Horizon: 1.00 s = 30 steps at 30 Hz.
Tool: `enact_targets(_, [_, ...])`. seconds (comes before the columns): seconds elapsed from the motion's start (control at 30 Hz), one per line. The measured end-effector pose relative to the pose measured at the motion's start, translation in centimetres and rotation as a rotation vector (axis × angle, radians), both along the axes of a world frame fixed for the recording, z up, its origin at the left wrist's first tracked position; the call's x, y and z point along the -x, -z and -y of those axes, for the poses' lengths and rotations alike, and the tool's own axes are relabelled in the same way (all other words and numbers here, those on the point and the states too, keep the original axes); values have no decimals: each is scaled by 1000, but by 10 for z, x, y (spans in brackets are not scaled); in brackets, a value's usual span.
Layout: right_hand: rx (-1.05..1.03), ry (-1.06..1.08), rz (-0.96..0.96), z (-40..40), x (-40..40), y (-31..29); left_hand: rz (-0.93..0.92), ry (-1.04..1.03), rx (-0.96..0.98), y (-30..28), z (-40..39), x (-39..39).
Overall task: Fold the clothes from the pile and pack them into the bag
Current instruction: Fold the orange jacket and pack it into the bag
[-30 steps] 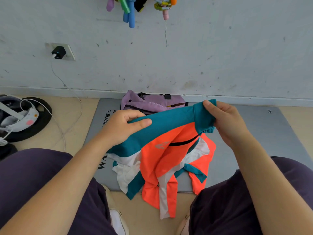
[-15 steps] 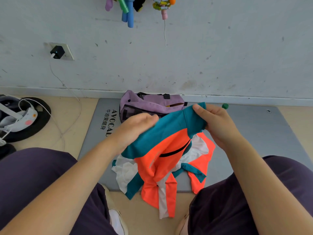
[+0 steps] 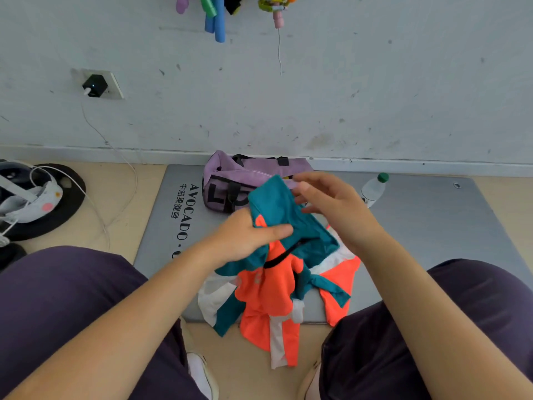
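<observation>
A teal, orange and white garment [image 3: 274, 272] hangs in front of me above a grey mat [image 3: 427, 226]. My left hand [image 3: 245, 235] grips its teal upper part, thumb pressed across the fabric. My right hand [image 3: 331, 203] hovers at the folded-over teal corner with fingers spread, touching or just off the cloth. The garment's lower ends trail onto the mat and the floor between my knees. A purple bag [image 3: 230, 180] with black lettering lies on the mat by the wall, just behind the garment.
A clear water bottle [image 3: 373, 190] with a green cap lies on the mat right of my right hand. A black round base with a white headset [image 3: 34, 197] and cable sits at the left. My legs in dark trousers flank the garment.
The stretched teal edge has been folded over toward the left. My hands came together; my right hand let go of its corner and opened, while the left hand kept its grip.
</observation>
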State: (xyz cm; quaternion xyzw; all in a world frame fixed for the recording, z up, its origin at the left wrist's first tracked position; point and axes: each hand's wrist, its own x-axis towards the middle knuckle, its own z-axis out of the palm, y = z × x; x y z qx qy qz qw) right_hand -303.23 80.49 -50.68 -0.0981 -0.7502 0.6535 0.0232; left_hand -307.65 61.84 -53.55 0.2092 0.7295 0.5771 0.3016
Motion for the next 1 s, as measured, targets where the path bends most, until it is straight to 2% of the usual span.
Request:
enact_targets(0.1, [-42, 58, -12, -15, -1, 7, 142, -158, -278, -16, 8, 7])
enact_targets(0.17, [-27, -57, 28, -19, -2, 14, 267, -242, -429, -24, 12, 13])
enact_targets(0.27, [-3, -289, 158, -11, -1, 29, 356, -280, -522, -31, 19, 19])
enact_targets(0.33, [72, -345, 304, -8, -1, 38, 333, -271, -534, -34, 22, 21])
enact_targets(0.4, [214, -354, 369, -5, -2, 41, 299, -279, -530, -34, 23, 23])
enact_targets(0.57, [487, -227, 240, -15, 2, 34, 210, -320, -478, -24, 30, 33])
enact_targets(0.67, [490, -194, 162, -22, 1, 27, 152, -318, -421, -21, 37, 38])
enact_targets(0.83, [466, -206, 112, -29, -1, 17, 83, -319, -136, -16, 46, 38])
enact_targets(1.0, [534, -284, 350, -25, -5, 13, 176, -176, -284, -16, 46, 35])
